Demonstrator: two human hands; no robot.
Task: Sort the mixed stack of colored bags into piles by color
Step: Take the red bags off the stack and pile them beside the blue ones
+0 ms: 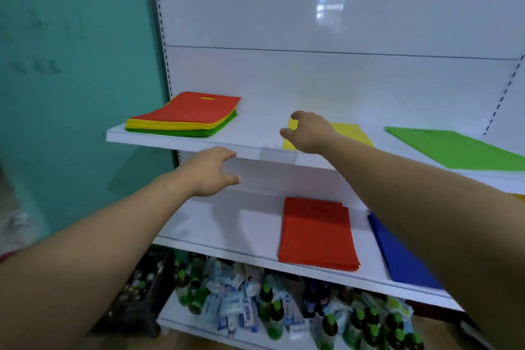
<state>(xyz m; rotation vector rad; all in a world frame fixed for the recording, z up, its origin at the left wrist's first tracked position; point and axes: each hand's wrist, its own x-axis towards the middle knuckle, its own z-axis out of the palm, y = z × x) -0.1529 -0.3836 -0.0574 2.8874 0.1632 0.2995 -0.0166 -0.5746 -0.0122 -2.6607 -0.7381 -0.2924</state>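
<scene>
The mixed stack [184, 116] of red, yellow and green bags lies at the left end of the upper shelf [247, 142], a red bag on top. Further right on that shelf lie a yellow bag [352, 133] and a green bag [457, 150]. On the lower shelf [227, 224] sit a red pile [316, 234] and a blue bag [403, 258], partly hidden by my right arm. My right hand [308, 132] hovers open over the yellow bag's left edge, holding nothing. In front of the upper shelf's edge, my left hand [210, 170] is open and empty.
A teal wall [74, 65] stands to the left of the white shelving unit. The bottom shelf [181, 318] holds several green-capped bottles [274, 318] and packets. A dark crate [142, 295] sits on the floor at the left.
</scene>
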